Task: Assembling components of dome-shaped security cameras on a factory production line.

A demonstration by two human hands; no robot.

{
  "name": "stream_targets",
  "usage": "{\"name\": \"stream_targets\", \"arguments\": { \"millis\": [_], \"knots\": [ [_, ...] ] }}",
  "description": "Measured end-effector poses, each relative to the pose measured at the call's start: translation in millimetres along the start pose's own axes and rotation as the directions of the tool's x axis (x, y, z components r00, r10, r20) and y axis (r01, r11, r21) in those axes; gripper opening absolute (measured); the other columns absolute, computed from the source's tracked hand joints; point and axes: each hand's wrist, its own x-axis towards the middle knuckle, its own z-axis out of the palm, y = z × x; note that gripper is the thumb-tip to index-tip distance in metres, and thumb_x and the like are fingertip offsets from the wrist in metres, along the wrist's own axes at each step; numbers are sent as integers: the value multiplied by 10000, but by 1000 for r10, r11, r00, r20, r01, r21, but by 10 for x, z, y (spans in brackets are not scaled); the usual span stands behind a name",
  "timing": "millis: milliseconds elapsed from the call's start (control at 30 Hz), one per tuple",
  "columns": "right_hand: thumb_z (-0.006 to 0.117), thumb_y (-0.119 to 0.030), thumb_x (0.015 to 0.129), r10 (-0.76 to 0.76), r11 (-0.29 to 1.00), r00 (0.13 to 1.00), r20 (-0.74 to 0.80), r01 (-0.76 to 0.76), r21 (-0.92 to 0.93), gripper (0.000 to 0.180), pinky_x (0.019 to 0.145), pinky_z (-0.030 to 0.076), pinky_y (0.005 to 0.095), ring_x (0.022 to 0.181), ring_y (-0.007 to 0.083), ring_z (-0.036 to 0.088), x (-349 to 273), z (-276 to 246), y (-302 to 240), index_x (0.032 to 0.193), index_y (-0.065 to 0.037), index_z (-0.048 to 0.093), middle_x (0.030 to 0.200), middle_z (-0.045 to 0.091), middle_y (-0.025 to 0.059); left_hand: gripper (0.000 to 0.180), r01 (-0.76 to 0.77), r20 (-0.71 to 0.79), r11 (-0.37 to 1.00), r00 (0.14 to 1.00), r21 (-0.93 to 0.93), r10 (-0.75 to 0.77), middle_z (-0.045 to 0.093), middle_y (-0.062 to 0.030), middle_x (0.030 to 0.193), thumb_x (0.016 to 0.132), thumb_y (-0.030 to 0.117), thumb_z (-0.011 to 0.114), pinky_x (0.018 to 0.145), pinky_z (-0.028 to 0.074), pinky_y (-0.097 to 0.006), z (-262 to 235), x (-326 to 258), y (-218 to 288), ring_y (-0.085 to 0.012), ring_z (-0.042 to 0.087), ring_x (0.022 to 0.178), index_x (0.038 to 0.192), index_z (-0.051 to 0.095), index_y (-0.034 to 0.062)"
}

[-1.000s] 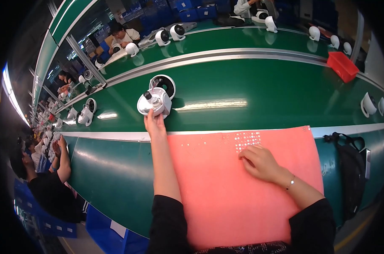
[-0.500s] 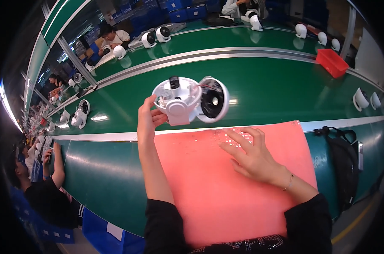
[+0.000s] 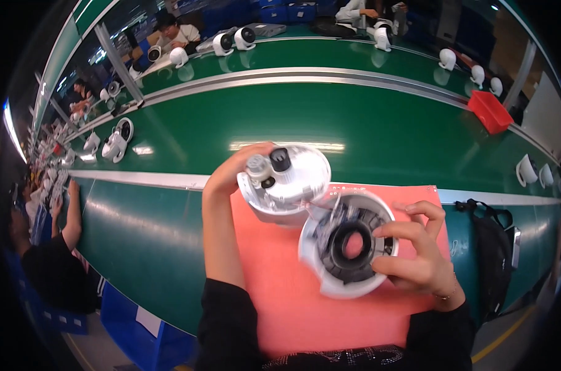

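Note:
A white round appliance housing is held up close over the pink mat (image 3: 274, 272). My left hand (image 3: 228, 179) grips its upper half (image 3: 286, 182), a white dome with a black knob and a small grey motor on top. My right hand (image 3: 416, 253) holds the lower half (image 3: 348, 247), a white ring shell with a dark round opening and wires inside. The two halves hang together at an angle, joined by thin wires.
The green conveyor belt (image 3: 354, 123) runs across behind the mat, with similar white units (image 3: 116, 145) on it to the left and far side. A red bin (image 3: 489, 111) sits far right. A black bag (image 3: 493, 247) hangs right. Other workers sit at left and far side.
My left hand lifted the white unit off the belt and brought it toward me over the mat. My right hand left the mat and took hold of the lower half.

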Motion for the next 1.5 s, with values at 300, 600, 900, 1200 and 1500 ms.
{"name": "stream_targets", "arguments": {
  "millis": [300,600,900,1200,1500],
  "knots": [
    [642,-136,834,421,-164,650,632,-631,758,436,865,430,270,1006,127,531,8,246,-86,1184,11,428,1060,556,75,299,-49,817,902,447,428,-364,568,-7,698,860,279,557,540,411,-261,943,243,-534,-72,493,629,873,643,-6],
    [728,-88,725,279,421,776,566,-628,654,428,876,464,318,944,182,591,78,-47,-50,1082,11,516,993,599,113,331,97,-64,755,995,648,-73,649,-153,824,888,288,502,674,509,-326,1040,-613,131,-184,633,812,907,618,-21],
    [723,-76,743,404,99,569,717,-806,584,304,652,504,191,767,72,611,159,138,-87,941,12,510,790,646,81,697,1,-86,652,991,758,99,657,-165,785,677,297,762,664,535,-302,1332,-1680,135,-252,672,751,1216,484,-47],
    [570,-296,844,422,783,813,401,-550,291,368,444,366,347,468,253,511,138,423,10,611,-15,518,553,503,118,426,155,-155,517,987,842,-44,570,-105,514,681,411,736,480,474,-314,1229,-1592,169,-245,583,451,702,631,-1],
    [489,-285,882,356,860,856,376,-457,226,390,456,369,400,495,307,511,187,482,95,585,-33,500,537,501,129,474,209,-138,426,971,880,-193,537,-102,469,702,462,694,470,440,-320,1164,-1473,270,-243,554,431,575,604,15]
  ]
}}
